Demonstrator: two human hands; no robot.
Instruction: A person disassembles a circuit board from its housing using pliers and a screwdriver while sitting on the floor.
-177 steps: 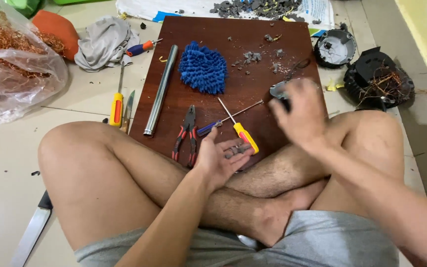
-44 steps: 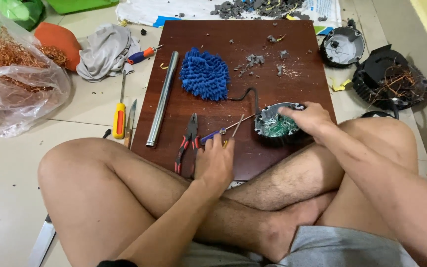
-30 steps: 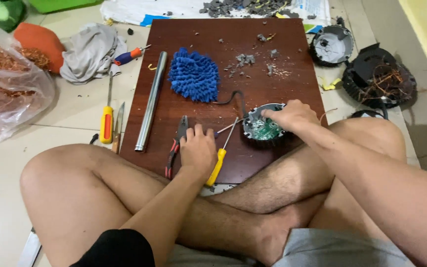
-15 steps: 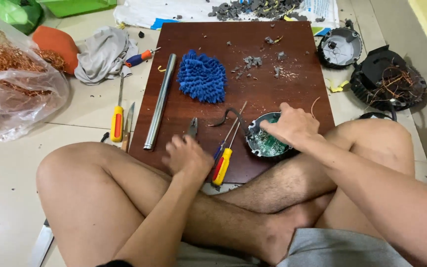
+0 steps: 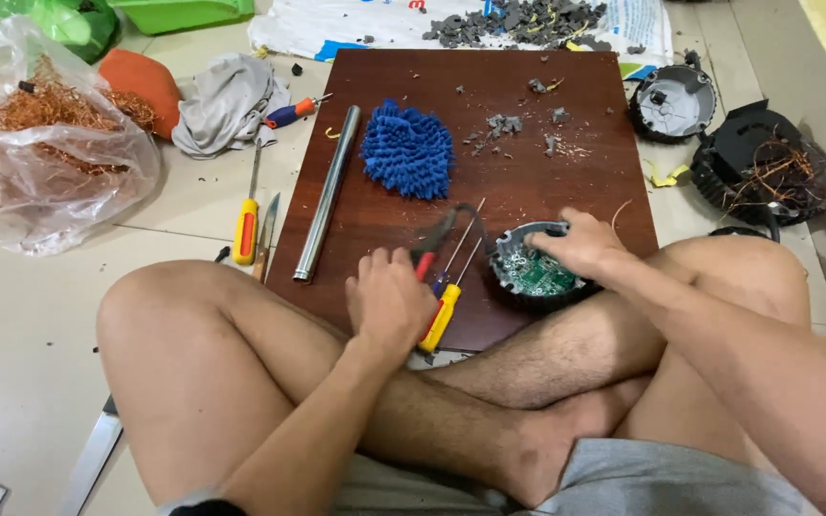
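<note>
Left hand (image 5: pixel 389 301) sits at the near edge of the board (image 5: pixel 518 76), fingers curled shut around the red-handled pliers (image 5: pixel 435 241), whose dark jaws stick out toward 1 o'clock. Right hand (image 5: pixel 580 247) rests on the round housing (image 5: pixel 531 272), fingers bent over its far rim at 12 o'clock; the green circuit board inside faces up. Grip looks closed on the rim, thumb side hidden.

Housing lies on the board at its near right part, touching the right knee. Two screwdrivers (image 5: pixel 446 308) lie between pliers and housing, shafts pointing to 1 o'clock; one has a yellow handle, the other is mostly under the left hand.

Person sits cross-legged on the tiled floor, board set against the shins.

On the board: steel tube (image 5: pixel 327 196) along the left edge, running 12 to 6; blue mitt (image 5: pixel 408 151) at 11 o'clock from the housing; grey crumbs (image 5: pixel 509 124) scattered at the far part.

Off the board, at 9 o'clock: yellow screwdriver (image 5: pixel 247 225) and a knife (image 5: pixel 267 229) side by side on the floor. Farther out, grey rag (image 5: pixel 227 100), orange cloth (image 5: pixel 145 76), clear bag (image 5: pixel 59 182) holding copper wire.

At 2 o'clock from the housing: grey cap (image 5: pixel 673 100), and a black motor shell (image 5: pixel 767 172) with copper strands in it, just beside each other.
</note>
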